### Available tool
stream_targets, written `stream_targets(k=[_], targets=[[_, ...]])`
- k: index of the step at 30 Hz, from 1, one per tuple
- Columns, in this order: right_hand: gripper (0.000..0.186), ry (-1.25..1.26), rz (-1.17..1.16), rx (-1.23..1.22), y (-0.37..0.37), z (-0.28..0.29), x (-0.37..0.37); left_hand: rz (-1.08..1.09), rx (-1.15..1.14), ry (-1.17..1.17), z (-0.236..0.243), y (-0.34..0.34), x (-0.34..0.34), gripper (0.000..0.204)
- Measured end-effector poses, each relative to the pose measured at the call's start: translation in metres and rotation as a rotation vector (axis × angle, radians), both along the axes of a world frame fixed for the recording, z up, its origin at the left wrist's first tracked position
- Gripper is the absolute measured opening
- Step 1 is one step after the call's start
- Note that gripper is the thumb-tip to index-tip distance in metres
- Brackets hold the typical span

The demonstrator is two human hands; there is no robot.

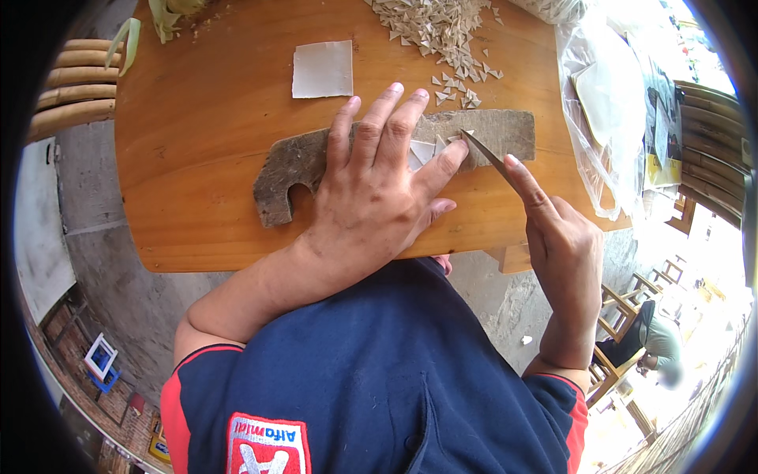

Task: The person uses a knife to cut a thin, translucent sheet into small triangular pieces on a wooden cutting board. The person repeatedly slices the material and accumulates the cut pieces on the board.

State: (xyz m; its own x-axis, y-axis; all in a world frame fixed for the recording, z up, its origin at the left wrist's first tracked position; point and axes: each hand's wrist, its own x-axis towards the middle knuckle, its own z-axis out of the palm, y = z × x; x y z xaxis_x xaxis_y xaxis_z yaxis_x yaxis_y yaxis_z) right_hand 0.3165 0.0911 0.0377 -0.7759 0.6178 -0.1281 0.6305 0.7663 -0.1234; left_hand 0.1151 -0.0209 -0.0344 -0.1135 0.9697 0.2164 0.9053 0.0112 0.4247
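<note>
A worn wooden board point(505, 134) with a notch near its left end lies along the near part of the table. My left hand point(371, 189) rests flat across it, fingers spread. Its index finger presses beside pale, thin cut pieces point(422, 152), partly hidden under the hand. My right hand point(564, 237) grips a narrow knife point(491, 156), its index finger stretched along the back of the blade. The knife's tip touches the board next to my left index fingertip. The handle is hidden in my right palm.
On the wooden table point(197, 158), a square pale sheet point(322, 70) lies beyond my left fingers. Small triangular pieces point(442, 31) are heaped at the far side. A clear plastic bag point(604, 103) hangs over the right edge. Wooden stools and a person point(659, 344) are at the right.
</note>
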Motion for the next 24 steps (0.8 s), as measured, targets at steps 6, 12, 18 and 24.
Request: stream_targets(k=[6,12,18,24], targets=[[0.070,-0.036,0.041,0.051,0.001,0.003,-0.001,0.002,-0.002,-0.001,0.000,0.001,0.000,0.061],[0.077,-0.067,0.075,0.054,-0.001,0.008,-0.004,0.003,-0.005,-0.023,0.000,0.000,0.000,0.062],[0.074,-0.051,0.034,-0.045,-0.005,0.008,-0.006,0.005,-0.012,-0.030,0.002,0.000,0.001,0.062],[0.062,0.077,-0.124,-0.259,-0.006,-0.001,0.004,0.003,0.019,-0.033,0.000,0.000,0.000,0.059]])
